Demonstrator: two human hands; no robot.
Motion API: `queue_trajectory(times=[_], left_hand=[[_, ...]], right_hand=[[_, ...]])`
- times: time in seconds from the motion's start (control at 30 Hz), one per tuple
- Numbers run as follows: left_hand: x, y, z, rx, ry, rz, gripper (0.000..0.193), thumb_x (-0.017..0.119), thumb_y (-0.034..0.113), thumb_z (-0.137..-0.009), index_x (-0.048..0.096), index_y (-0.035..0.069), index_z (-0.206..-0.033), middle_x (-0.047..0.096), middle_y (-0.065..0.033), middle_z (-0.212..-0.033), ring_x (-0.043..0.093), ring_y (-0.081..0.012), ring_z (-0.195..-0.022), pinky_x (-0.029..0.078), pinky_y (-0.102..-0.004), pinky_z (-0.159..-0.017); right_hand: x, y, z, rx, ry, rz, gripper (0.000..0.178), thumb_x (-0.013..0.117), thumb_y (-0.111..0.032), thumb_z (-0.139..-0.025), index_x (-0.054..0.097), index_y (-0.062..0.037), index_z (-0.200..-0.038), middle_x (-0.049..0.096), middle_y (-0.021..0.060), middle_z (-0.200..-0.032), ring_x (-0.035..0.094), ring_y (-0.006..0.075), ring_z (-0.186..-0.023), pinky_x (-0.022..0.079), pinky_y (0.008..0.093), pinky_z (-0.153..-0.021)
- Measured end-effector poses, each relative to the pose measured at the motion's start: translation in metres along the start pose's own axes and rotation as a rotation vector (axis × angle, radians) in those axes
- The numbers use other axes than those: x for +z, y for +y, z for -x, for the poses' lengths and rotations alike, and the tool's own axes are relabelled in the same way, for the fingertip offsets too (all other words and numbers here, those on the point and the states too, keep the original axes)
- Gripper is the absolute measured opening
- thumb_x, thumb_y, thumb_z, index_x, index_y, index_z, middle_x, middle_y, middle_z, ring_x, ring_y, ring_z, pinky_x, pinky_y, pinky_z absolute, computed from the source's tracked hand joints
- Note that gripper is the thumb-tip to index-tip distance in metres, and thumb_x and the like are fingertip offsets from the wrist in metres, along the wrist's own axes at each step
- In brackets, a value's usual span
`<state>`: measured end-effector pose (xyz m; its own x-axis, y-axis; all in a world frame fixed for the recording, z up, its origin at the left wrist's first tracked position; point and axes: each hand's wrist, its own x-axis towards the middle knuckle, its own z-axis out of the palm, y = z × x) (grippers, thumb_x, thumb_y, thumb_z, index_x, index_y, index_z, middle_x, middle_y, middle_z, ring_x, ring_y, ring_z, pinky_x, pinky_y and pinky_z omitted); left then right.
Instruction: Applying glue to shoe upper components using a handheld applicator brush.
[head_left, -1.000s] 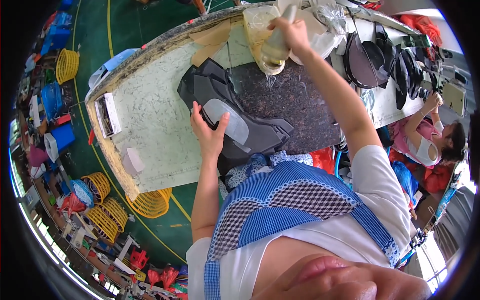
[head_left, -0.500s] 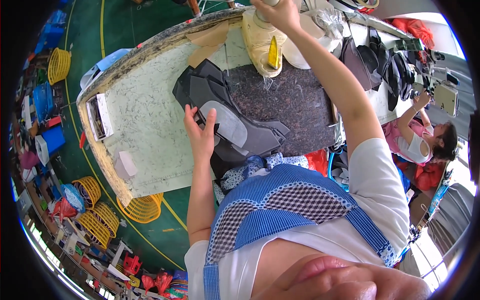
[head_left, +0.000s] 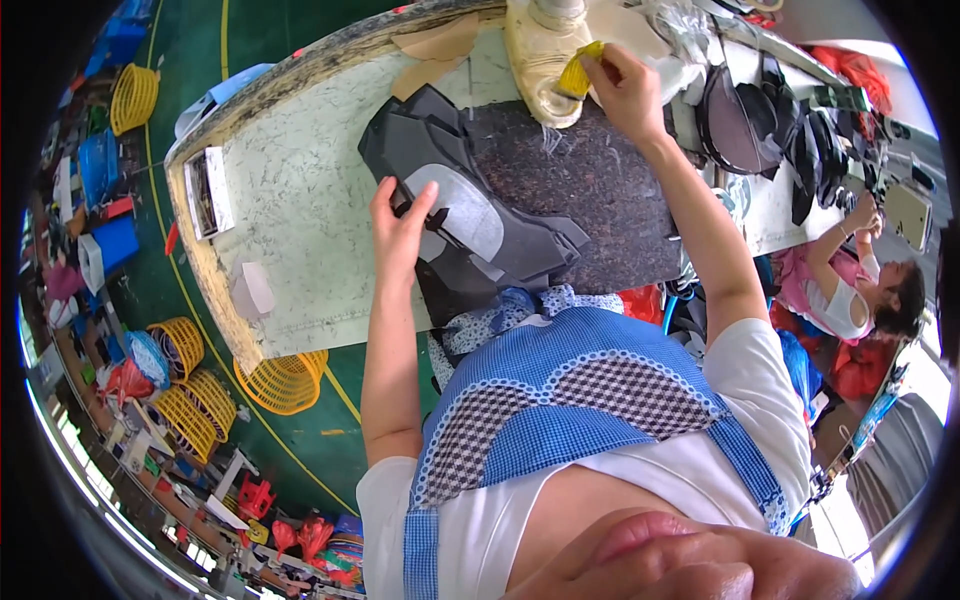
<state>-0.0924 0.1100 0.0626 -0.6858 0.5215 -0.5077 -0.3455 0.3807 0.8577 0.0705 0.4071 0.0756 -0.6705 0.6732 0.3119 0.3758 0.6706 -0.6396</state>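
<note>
On the dark board of the worktable lies a stack of black and grey cut pieces [head_left: 455, 205], overlapping and fanned out, with a lighter grey patch on top. My left hand [head_left: 400, 235] touches its left edge, thumb and fingers apart. At the table's far side my right hand [head_left: 628, 92] is closed round a yellow-handled brush [head_left: 575, 75]. The brush's lower end reaches the mouth of a cream, glue-crusted container [head_left: 530, 60], where stringy residue hangs from the near rim.
Tan sheet pieces [head_left: 435, 50] lie beyond the stack. A small white box [head_left: 207, 192] sits by the left edge, near a loose pale scrap [head_left: 253, 290]. Dark curved pieces [head_left: 745, 120] are heaped at right, where another person works. Yellow baskets [head_left: 285, 385] stand on the green floor.
My right hand has come nearer from the container's far top and taken hold of the yellow-handled brush. My left hand has stayed at the stack's edge. The whole view has shifted slightly.
</note>
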Motion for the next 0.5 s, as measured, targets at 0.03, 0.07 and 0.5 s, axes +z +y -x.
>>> queue_trajectory(times=[0.03, 0.07, 0.5], left_hand=[[-0.003, -0.002, 0.000, -0.002, -0.007, 0.000, 0.081, 0.078, 0.036, -0.077, 0.040, -0.008, -0.132, 0.034, -0.0202, -0.137, 0.044, -0.0259, -0.123, 0.037, -0.0353, -0.102], [-0.007, -0.004, -0.001, 0.044, -0.042, -0.024, 0.080, 0.079, 0.037, -0.076, 0.042, -0.008, -0.132, 0.033, -0.0205, -0.137, 0.043, -0.0264, -0.124, 0.037, -0.0363, -0.102], [0.018, 0.014, 0.020, 0.403, 0.119, -0.506, 0.066, 0.083, 0.032, -0.068, 0.050, -0.001, -0.115, 0.055, -0.0133, -0.106, 0.053, -0.0240, -0.096, 0.045, -0.0364, -0.084]], right_hand=[[-0.009, -0.008, 0.001, 0.008, 0.066, -0.013, 0.018, 0.067, -0.015, -0.084, 0.061, 0.0012, -0.081, 0.057, 0.0125, -0.069, 0.058, 0.0230, -0.057, 0.045, 0.0327, -0.054], [-0.016, -0.014, 0.003, -0.045, 0.088, 0.007, 0.015, 0.067, -0.011, -0.083, 0.060, 0.0016, -0.079, 0.059, 0.0121, -0.071, 0.059, 0.0222, -0.056, 0.046, 0.0322, -0.052], [-0.023, 0.016, 0.043, 0.400, 0.152, -0.261, 0.021, 0.059, -0.020, -0.094, 0.062, 0.0008, -0.096, 0.066, 0.0054, -0.078, 0.063, 0.0121, -0.062, 0.053, 0.0246, -0.058]])
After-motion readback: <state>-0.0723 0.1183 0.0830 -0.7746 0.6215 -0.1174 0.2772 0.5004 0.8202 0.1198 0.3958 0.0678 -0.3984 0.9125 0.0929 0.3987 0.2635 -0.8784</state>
